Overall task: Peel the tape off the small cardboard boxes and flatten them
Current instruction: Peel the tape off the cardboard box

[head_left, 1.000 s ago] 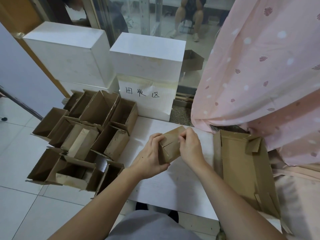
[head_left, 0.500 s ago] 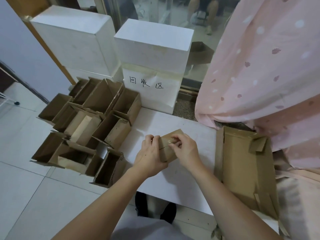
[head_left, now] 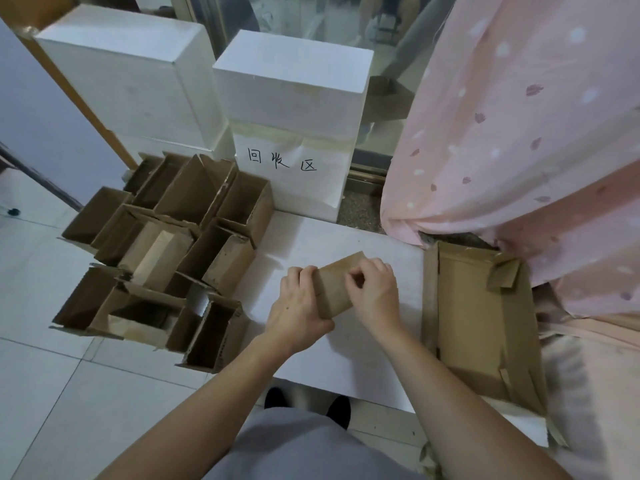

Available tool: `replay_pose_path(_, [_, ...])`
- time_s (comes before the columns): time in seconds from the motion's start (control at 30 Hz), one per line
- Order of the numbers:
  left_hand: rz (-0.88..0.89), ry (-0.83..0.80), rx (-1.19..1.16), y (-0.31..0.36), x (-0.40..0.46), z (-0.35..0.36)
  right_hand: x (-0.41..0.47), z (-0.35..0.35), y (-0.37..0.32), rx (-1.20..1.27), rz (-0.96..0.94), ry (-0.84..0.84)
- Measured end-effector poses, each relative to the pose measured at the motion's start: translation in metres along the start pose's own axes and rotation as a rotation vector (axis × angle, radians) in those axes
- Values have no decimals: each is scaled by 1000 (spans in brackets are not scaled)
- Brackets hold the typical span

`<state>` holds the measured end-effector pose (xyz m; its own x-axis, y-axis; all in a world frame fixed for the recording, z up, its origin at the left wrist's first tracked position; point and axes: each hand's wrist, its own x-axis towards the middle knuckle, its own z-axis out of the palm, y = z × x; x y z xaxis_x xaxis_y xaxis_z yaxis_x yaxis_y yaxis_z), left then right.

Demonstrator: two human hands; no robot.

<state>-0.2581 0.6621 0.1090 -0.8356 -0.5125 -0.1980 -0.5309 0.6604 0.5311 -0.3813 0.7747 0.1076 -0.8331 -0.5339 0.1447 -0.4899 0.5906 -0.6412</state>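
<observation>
A small brown cardboard box (head_left: 335,285) is held over the white table top (head_left: 367,358), between both hands. My left hand (head_left: 298,308) grips its left side, fingers curled over the top edge. My right hand (head_left: 374,292) lies over its right half, thumb and forefinger pinching at the top face. The tape itself is too small to make out. The box's right end is hidden by my right hand.
Several open brown boxes (head_left: 162,258) crowd the floor at the table's left. A flat open cardboard tray (head_left: 481,327) lies at the right. White foam blocks (head_left: 291,84) and a labelled white sheet (head_left: 287,168) stand behind. A pink curtain (head_left: 530,133) hangs at the right.
The box has tilted down flatter against the table. My right hand slid from its top corner onto its upper face and now pinches there. The left hand keeps its grip.
</observation>
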Motion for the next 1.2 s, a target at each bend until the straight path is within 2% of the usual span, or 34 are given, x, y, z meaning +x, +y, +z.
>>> replay_pose_path(0.2, [7,-101,-8,-17,13,-12,22,-17,12,73,33,12])
replay_pose_path(0.37, [22,-106,-65,-21,24,-12,23,-7,-2,155,-120,-220])
replay_pose_path(0.4, [23,-95,-63,-23,24,-12,22,-6,-3,151,-102,-223])
replay_pose_path(0.53, [44,-41,-51,-27,21,-11,24,0,5,44,55,-39])
replay_pose_path(0.63, [66,-30,-44,-26,20,-11,24,0,4,182,205,-129])
replay_pose_path(0.77, [74,-50,-34,-26,17,-9,21,-2,1,163,200,-83])
replay_pose_path(0.83, [55,-53,95,-25,18,-9,21,-2,2,101,201,-111])
replay_pose_path(0.93, [7,0,467,-21,22,-9,12,3,-4,68,158,-150])
replay_pose_path(1.0, [27,11,570,-21,27,-8,6,5,-12,69,114,-154])
replay_pose_path(1.1, [97,-46,415,-30,29,-5,4,4,-17,95,80,-170])
replay_pose_path(1.2, [102,-31,237,-30,22,-3,6,0,-17,121,39,-176])
